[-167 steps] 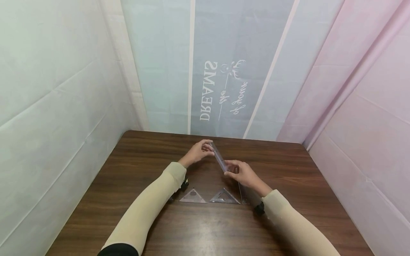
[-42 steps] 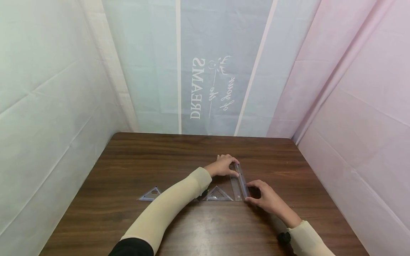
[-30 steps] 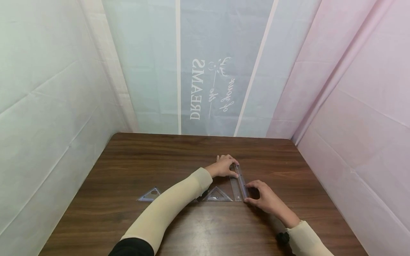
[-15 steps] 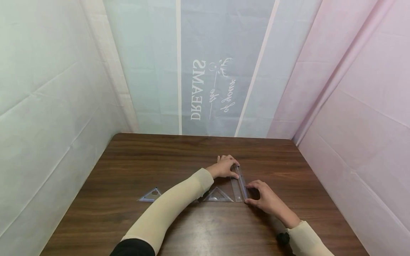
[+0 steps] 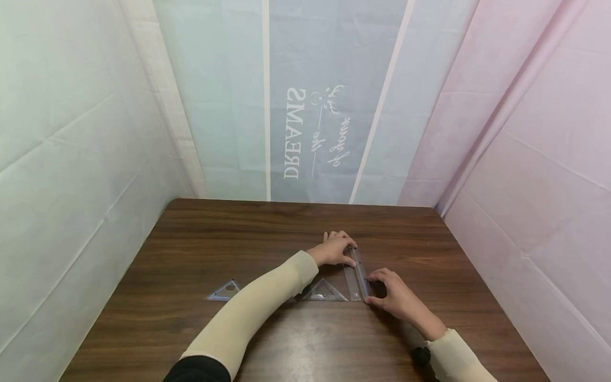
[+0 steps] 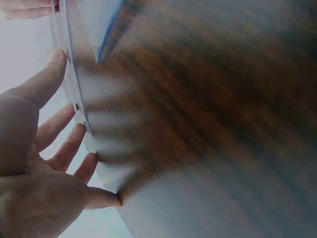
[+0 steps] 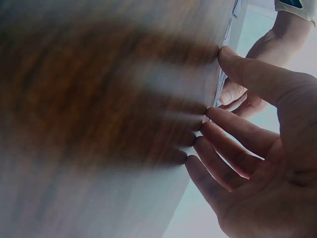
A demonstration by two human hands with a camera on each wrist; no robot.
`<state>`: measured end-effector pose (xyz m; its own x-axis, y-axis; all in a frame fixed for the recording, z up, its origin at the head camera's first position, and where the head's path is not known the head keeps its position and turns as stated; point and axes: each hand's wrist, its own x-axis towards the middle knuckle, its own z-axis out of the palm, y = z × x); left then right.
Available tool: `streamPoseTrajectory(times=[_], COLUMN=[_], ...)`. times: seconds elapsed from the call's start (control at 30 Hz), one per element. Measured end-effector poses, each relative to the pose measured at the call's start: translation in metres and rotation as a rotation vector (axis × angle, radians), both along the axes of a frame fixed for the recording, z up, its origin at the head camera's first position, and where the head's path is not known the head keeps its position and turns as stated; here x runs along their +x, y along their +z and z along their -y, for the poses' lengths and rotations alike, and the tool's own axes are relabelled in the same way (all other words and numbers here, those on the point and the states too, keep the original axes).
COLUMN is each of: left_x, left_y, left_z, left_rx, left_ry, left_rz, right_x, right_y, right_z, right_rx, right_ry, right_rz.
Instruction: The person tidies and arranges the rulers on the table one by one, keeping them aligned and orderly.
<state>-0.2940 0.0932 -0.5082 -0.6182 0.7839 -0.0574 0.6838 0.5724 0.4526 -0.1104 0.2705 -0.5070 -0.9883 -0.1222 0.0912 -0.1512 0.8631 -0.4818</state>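
In the head view a clear ruler with a bluish edge (image 5: 361, 276) lies on the table, right beside a second clear ruler (image 5: 350, 281). My left hand (image 5: 332, 248) reaches across to its far end, index fingertip at the end and thumb on the left side. With thumb and fingertips, my right hand (image 5: 398, 297) touches its right edge near the close end. The left wrist view shows the left thumb against the ruler edge (image 6: 74, 74), the other fingers spread to the tabletop. Straight right fingertips line the edge in the right wrist view.
A clear set square (image 5: 324, 292) lies left of the rulers. Farther left is a blue-edged set square (image 5: 221, 292), partly behind the left sleeve (image 5: 260, 297). The brown wooden table (image 5: 191, 244) ends at the hanging cloth (image 5: 229, 132) behind and at both sides.
The ruler both hands held up in the air 5.6 seconds ago is now down beside the other ruler. Both hands moved right with it. Over the last second they are almost still.
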Motion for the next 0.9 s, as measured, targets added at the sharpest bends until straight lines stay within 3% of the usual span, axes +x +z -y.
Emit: streamPoseTrajectory(times=[0.4,0.77,0.9], left_x=[0.008,0.006,0.003], left_y=[0.001,-0.003,-0.003], left_z=[0.011,0.010,0.012], left_rx=[0.006,0.014,0.042], left_ry=[-0.026,-0.024,-0.051], left_rz=[-0.010,-0.007,0.015], right_x=[0.010,0.010,0.011], right_y=[-0.006,-0.007,-0.007], right_z=[0.014,0.013,0.014], right_rx=[0.005,0.009,0.011], right_ry=[-0.022,-0.030,-0.031], right_rz=[-0.026,-0.019,-0.019])
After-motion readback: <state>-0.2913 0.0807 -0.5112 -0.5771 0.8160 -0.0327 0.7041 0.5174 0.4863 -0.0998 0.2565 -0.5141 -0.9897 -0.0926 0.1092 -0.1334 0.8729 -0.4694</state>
